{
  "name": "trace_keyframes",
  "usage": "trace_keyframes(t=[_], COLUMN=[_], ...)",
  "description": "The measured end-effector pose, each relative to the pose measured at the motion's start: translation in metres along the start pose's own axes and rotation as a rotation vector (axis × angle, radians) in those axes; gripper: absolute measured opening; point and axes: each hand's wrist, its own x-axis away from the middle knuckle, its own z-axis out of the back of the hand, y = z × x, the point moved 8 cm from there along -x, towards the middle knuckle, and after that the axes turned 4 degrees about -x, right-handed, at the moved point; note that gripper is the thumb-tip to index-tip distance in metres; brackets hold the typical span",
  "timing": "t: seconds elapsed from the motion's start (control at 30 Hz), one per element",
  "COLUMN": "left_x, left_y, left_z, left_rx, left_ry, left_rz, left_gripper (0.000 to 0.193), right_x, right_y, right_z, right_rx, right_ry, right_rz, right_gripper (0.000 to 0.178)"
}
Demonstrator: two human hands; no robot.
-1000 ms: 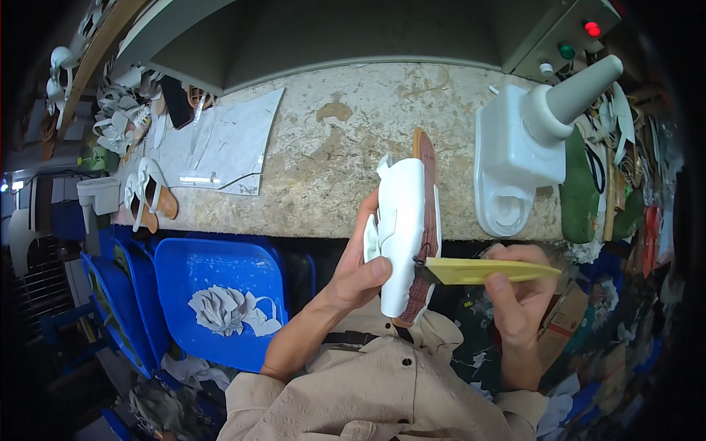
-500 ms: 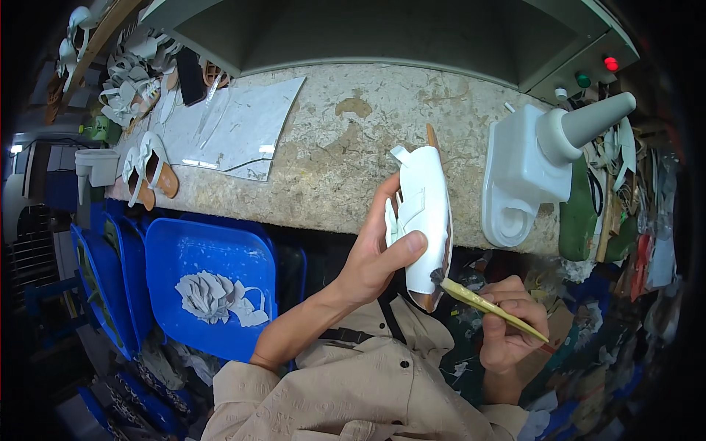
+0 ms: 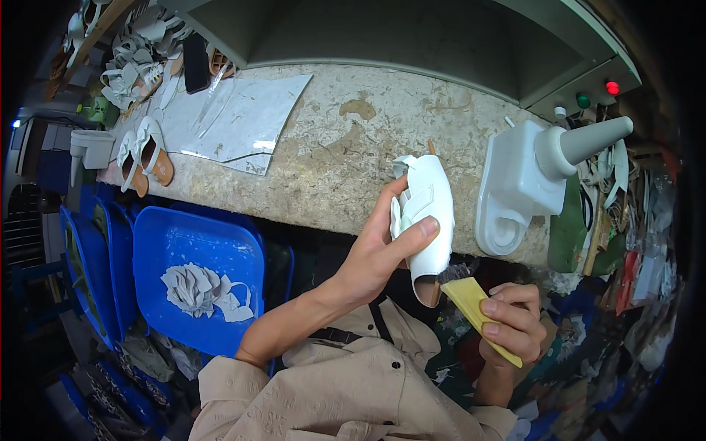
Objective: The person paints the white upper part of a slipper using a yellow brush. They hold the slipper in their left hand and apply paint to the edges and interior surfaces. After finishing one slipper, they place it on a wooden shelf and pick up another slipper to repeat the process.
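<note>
My left hand is wrapped round a white sandal with a brown insole, its thumb pressed on the white upper. The sandal is held lengthwise over the bench's front edge, with its open end toward me. A flat brush with a yellow handle and dark bristles is gripped in my right hand. Its bristles are at the sandal's near right edge; whether they touch it I cannot tell.
A white plastic container with a grey cone stands on the worn bench at right. Two white sandals lie at left, by a clear sheet and a phone. A blue bin holds white pieces. A grey metal housing spans the back.
The brush has turned so its broad handle side shows, and its bristles have moved slightly right. The sandal has rolled a little in my left hand, showing more of its open end.
</note>
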Motion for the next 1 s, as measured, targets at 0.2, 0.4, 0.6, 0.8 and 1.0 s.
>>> trace_keyframes(t=[0.2, 0.4, 0.6, 0.8, 1.0], left_x=[0.002, 0.002, 0.003, 0.000, 0.003], left_y=[0.006, 0.009, 0.013, 0.013, 0.028], left_z=[-0.002, -0.001, -0.002, -0.001, -0.007], left_rx=[0.007, -0.081, -0.107, -0.104, -0.364], left_ry=[-0.003, -0.039, -0.035, 0.037, -0.001], left_rz=[0.010, -0.054, -0.031, -0.063, -0.282], left_gripper=[0.079, 0.077, 0.074, 0.071, 0.092], right_x=[-0.014, -0.030, -0.038, -0.050, -0.058], right_y=[0.003, 0.020, 0.005, -0.005, -0.004], right_z=[0.012, 0.011, 0.022, -0.027, -0.029], right_rx=[-0.123, -0.251, -0.032, 0.375, 0.457], right_ry=[0.059, 0.142, 0.109, -0.380, -0.380], right_rz=[-0.107, -0.316, -0.146, -0.153, -0.243], right_gripper=[0.020, 0.020, 0.022, 0.024, 0.021])
